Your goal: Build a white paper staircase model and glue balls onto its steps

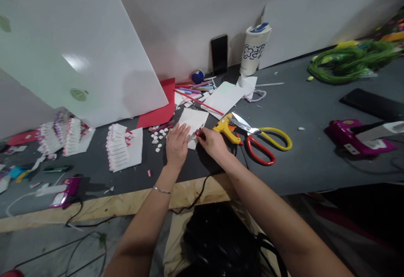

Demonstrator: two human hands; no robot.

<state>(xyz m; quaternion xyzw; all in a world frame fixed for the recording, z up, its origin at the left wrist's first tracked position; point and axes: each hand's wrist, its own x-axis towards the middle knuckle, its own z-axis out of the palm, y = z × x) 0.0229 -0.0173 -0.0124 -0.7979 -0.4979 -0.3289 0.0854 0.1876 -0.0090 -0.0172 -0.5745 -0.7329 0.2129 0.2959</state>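
My left hand (177, 144) lies flat with its fingers stretched over a piece of white card (193, 118) on the dark table. Beside it, my right hand (213, 143) pinches a small red piece (198, 133) at the card's right side; its exact kind is too small to make out. Just right of that hand lies a yellow glue gun (227, 129). Scissors (249, 130) with one red and one yellow handle rest against it, blades partly apart. Small white pieces (160, 134) are scattered left of my left hand.
Folded white pieces on card (118, 149) stand at the left. Behind are red card (158, 111), several pens (192, 90), a phone (219, 54) and a white tumbler (255, 50). Green cord (341, 64), a dark phone (374, 104) and a purple power strip (353, 138) lie right.
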